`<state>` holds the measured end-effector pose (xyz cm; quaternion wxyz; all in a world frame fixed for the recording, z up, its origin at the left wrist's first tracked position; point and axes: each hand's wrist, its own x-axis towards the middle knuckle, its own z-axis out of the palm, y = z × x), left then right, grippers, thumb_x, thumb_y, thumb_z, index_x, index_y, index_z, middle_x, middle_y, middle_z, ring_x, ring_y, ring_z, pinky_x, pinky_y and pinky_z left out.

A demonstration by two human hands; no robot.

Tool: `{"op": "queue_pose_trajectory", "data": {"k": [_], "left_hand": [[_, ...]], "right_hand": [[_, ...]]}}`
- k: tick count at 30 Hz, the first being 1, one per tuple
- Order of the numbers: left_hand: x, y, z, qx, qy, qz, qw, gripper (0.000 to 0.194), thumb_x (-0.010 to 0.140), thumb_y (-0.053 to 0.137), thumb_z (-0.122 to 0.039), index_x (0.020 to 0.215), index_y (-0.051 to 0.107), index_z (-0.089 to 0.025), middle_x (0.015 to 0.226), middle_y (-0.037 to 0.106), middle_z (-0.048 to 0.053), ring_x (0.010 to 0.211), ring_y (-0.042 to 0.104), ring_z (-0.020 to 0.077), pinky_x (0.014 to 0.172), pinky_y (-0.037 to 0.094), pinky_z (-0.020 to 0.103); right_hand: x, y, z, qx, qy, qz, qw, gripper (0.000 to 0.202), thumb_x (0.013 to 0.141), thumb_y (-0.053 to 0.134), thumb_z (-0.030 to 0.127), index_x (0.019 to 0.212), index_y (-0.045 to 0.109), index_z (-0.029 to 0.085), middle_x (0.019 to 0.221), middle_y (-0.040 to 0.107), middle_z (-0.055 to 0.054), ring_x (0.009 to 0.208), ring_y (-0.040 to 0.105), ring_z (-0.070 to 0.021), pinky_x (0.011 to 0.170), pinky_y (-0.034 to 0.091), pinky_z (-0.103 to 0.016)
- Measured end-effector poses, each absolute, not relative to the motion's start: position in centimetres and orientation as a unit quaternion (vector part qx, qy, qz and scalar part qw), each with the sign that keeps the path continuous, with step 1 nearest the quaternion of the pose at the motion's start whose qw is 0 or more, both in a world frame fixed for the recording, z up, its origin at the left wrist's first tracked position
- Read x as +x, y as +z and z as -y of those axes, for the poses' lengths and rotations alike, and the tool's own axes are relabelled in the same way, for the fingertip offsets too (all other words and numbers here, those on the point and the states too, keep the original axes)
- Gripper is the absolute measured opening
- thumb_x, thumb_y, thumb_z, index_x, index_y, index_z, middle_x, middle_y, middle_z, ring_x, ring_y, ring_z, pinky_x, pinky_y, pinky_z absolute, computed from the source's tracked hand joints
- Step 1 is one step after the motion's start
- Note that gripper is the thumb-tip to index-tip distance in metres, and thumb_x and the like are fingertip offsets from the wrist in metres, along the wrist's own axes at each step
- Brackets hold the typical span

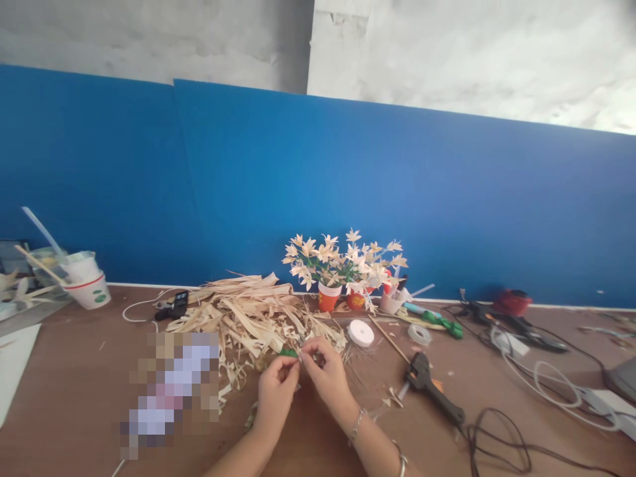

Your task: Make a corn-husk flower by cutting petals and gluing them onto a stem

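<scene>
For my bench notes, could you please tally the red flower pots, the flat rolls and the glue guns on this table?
Red flower pots: 2
Flat rolls, one white and one clearer: 2
Black glue gun: 1
Total: 5

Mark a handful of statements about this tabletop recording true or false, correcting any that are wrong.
1. The left hand and right hand are close together at the fingertips. True.
2. The bracelets are on the left wrist. False: the bracelets are on the right wrist.
3. The pale flowers stand in front of the blue panel. True.
4. The glue gun lies to the left of the hands. False: the glue gun lies to their right.
5. The dried strips are stacked neatly in a box. False: they lie in a loose heap on the table.
</scene>
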<state>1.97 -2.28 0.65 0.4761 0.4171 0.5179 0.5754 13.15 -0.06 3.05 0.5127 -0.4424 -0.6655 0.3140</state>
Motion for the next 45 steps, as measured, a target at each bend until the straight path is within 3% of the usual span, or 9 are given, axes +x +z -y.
{"op": "queue_pose_trajectory", "data": {"k": [13,16,20,28,36,45], "left_hand": [[1.8,0.5,2.4,0.448,0.577,-0.512,0.452,0.025,0.072,0.059,-0.041,0.07,0.059,-0.016,0.054,0.053,-0.004,0.038,0.041,0.0066,0.039,0.039,0.019],[1.8,0.4,2.4,0.454,0.573,-0.517,0.446,0.027,0.072,0.059,-0.044,0.071,0.059,-0.016,0.054,0.054,-0.003,0.04,0.044,0.008,0.038,0.037,0.018],[1.8,0.3,2.3,0.456,0.573,-0.522,0.437,0.032,0.07,0.06,-0.048,0.073,0.061,-0.016,0.053,0.054,-0.002,0.044,0.048,0.0108,0.038,0.039,0.02],[1.7,0.0,2.4,0.468,0.569,-0.518,0.435,0.023,0.074,0.058,-0.04,0.075,0.061,-0.017,0.054,0.053,-0.003,0.044,0.047,0.0096,0.039,0.04,0.019],[1.8,-0.2,2.4,0.473,0.574,-0.501,0.442,0.019,0.074,0.058,-0.036,0.073,0.059,-0.017,0.058,0.052,-0.003,0.045,0.045,0.0085,0.041,0.039,0.018],[1.7,0.4,2.5,0.5,0.578,-0.503,0.404,0.015,0.075,0.056,-0.031,0.07,0.058,-0.017,0.061,0.05,-0.003,0.05,0.046,0.0098,0.047,0.041,0.02]], "right_hand": [[13.2,3.2,0.2,-0.427,0.291,0.69,0.506,0.009,0.077,0.054,0.016,0.07,0.058,0.018,0.076,0.059,-0.003,0.074,0.055,-0.0159,0.064,0.041,-0.025],[13.3,3.2,0.4,-0.439,0.298,0.679,0.507,0.005,0.077,0.056,0.019,0.08,0.06,0.019,0.081,0.059,-0.003,0.073,0.054,-0.0157,0.063,0.041,-0.025],[13.5,3.0,0.4,-0.455,0.329,0.635,0.53,0.018,0.082,0.051,0.028,0.097,0.059,0.02,0.092,0.061,-0.005,0.078,0.055,-0.0167,0.067,0.043,-0.026],[13.5,2.5,-0.3,-0.447,0.387,0.58,0.56,0.023,0.079,0.055,0.041,0.076,0.06,0.019,0.068,0.059,-0.001,0.067,0.054,-0.0162,0.059,0.042,-0.025],[13.5,2.6,-0.5,-0.44,0.439,0.572,0.536,0.016,0.072,0.061,0.033,0.068,0.059,0.018,0.064,0.056,0.001,0.064,0.05,-0.0142,0.063,0.04,-0.024],[13.5,2.4,-0.7,-0.433,0.488,0.545,0.527,0.022,0.071,0.063,0.038,0.064,0.057,0.018,0.056,0.05,0.003,0.049,0.04,-0.0092,0.047,0.033,-0.021]]}}
